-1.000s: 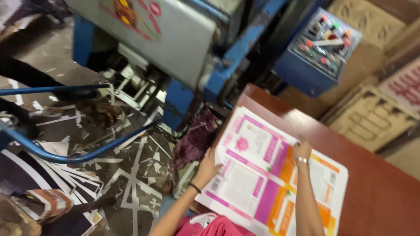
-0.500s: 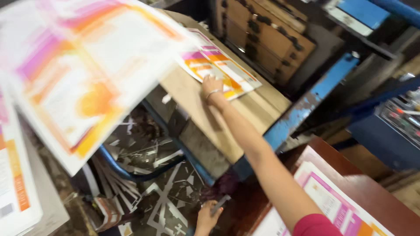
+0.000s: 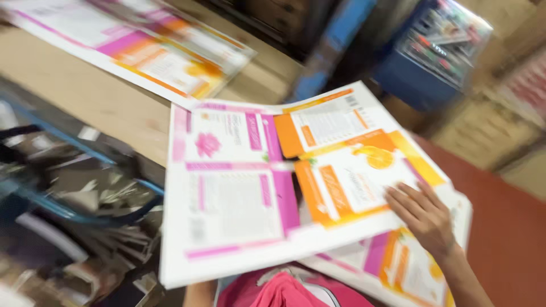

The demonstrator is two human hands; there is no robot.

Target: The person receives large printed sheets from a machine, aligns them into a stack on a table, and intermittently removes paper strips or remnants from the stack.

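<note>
Fingers [image 3: 410, 200] of the right hand [image 3: 424, 217] lie spread and flat on the large white printed cardboard sheet with pink and orange panels [image 3: 273, 182], pressing its edge at about four o'clock in the head view. That sheet tilts over a stack of similar printed sheets [image 3: 409, 267] on the reddish-brown table [image 3: 506, 227]. Only a forearm shows under the sheet at six o'clock, probably the left; its hand is hidden. At eleven o'clock, another printed sheet [image 3: 142, 45] rests on a pale wooden board [image 3: 85, 96]. A blurred blue control box [image 3: 438, 45] stands at one o'clock.
</note>
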